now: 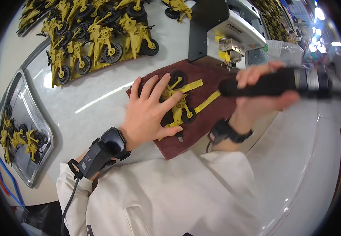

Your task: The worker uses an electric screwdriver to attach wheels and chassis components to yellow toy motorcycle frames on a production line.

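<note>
A white worktop (84, 126) carried a maroon cloth (213, 120); a metal tray (19, 92) of yellow model motorcycles (31, 143) lay off to the left. Above the cloth's right side, the right hand (253, 104) gripped a motion-blurred black handheld power tool (276, 82). On the cloth, a single yellow motorcycle (177, 114) lay beneath the left hand (148, 104), its fingers spread across it.

Yellow model motorcycle (177, 114), black wheels (189, 116), maroon cloth (213, 118), silvery tray (32, 103), blurred tool (276, 83) seemingly black
</note>
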The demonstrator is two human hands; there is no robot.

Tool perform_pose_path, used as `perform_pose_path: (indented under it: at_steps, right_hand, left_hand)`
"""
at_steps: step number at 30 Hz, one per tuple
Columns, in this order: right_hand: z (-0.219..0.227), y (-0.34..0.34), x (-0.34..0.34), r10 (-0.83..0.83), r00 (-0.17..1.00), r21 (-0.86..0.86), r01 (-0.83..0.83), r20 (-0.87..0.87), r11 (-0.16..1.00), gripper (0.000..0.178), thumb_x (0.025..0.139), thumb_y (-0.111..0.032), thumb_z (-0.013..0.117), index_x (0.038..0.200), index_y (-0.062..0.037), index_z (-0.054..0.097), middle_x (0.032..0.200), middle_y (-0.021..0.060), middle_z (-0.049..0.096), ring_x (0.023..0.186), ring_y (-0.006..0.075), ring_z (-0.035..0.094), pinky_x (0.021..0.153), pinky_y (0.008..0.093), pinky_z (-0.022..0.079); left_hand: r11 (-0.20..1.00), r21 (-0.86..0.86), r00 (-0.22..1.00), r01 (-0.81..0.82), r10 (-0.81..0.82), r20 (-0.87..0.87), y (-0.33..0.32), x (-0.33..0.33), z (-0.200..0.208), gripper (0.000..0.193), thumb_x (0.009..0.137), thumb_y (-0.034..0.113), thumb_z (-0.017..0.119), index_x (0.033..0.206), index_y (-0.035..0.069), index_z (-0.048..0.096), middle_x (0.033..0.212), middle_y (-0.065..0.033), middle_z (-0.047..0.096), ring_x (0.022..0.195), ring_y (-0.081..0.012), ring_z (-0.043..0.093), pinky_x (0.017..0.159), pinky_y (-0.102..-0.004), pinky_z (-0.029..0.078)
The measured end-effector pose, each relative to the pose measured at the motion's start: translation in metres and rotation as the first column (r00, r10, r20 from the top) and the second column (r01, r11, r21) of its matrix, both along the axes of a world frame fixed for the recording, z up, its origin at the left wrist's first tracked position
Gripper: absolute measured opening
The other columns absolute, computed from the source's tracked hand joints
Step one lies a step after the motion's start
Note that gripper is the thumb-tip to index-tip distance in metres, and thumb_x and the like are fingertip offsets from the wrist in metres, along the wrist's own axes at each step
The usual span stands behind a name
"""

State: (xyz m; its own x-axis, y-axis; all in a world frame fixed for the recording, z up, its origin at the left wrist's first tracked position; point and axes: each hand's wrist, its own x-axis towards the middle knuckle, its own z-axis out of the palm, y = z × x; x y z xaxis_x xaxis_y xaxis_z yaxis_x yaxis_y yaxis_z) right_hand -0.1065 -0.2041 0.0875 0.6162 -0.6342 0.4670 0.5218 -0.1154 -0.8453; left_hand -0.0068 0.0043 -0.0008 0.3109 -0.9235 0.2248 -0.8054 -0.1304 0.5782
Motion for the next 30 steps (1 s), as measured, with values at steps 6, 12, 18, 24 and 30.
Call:
perform_pose_path:
  at_steps: [6,12,18,24,30]
  right_hand:
    - [0.003,0.044,-0.004,0.089,0.988,-0.028,-0.087,0.125,0.996,0.094,0.072,-0.086,0.037,0.117,-0.0033,0.047,0.065,0.0094,0.054,0.048,0.0232,0.050,0.051,0.0384,0.040]
    - [0.004,0.033,-0.006,-0.056,0.977,-0.022,0.062,0.206,0.998,0.092,0.073,-0.085,0.038,0.116,-0.0036,0.049,0.065,0.0090,0.055,0.048,0.0217,0.050,0.051,0.0362,0.039]
    - [-0.010,0.004,0.004,-0.414,0.910,-0.107,0.412,0.003,0.905,0.090,0.075,-0.085,0.034,0.109,-0.0017,0.043,0.058,0.0115,0.054,0.042,0.0226,0.050,0.044,0.0362,0.044]
    - [-0.018,0.001,0.015,-0.512,0.859,-0.099,0.508,-0.018,0.856,0.086,0.079,-0.082,0.033,0.107,-0.0017,0.042,0.059,0.0107,0.054,0.044,0.0211,0.050,0.044,0.0323,0.045]
    - [-0.029,0.000,0.010,-0.456,0.890,-0.050,0.457,0.018,0.888,0.086,0.079,-0.082,0.033,0.108,-0.0012,0.042,0.059,0.0113,0.054,0.044,0.0222,0.051,0.044,0.0333,0.046]
  left_hand:
    - [1.000,0.011,1.000,0.005,-0.006,0.021,0.000,0.003,0.002,0.076,0.062,0.058,0.070,0.126,0.020,0.053,0.140,-0.0185,0.037,0.125,-0.0389,0.035,0.104,-0.0581,0.020]
    - [1.000,-0.007,1.000,0.011,-0.011,0.011,-0.001,0.003,-0.001,0.076,0.063,0.059,0.070,0.126,0.020,0.053,0.140,-0.0192,0.036,0.125,-0.0390,0.035,0.105,-0.0577,0.020]
    - [1.000,-0.001,1.000,0.016,-0.016,0.025,-0.001,0.002,0.000,0.075,0.065,0.060,0.068,0.126,0.019,0.053,0.141,-0.0198,0.034,0.126,-0.0390,0.034,0.104,-0.0580,0.020]
    - [1.000,-0.007,0.999,0.021,-0.020,0.025,-0.002,0.003,0.001,0.075,0.065,0.059,0.069,0.126,0.019,0.053,0.141,-0.0199,0.034,0.126,-0.0392,0.034,0.104,-0.0583,0.019]
    - [1.000,0.002,1.000,0.022,-0.022,0.012,-0.002,0.003,0.000,0.075,0.065,0.059,0.069,0.126,0.019,0.053,0.141,-0.0195,0.034,0.126,-0.0394,0.033,0.105,-0.0575,0.019]
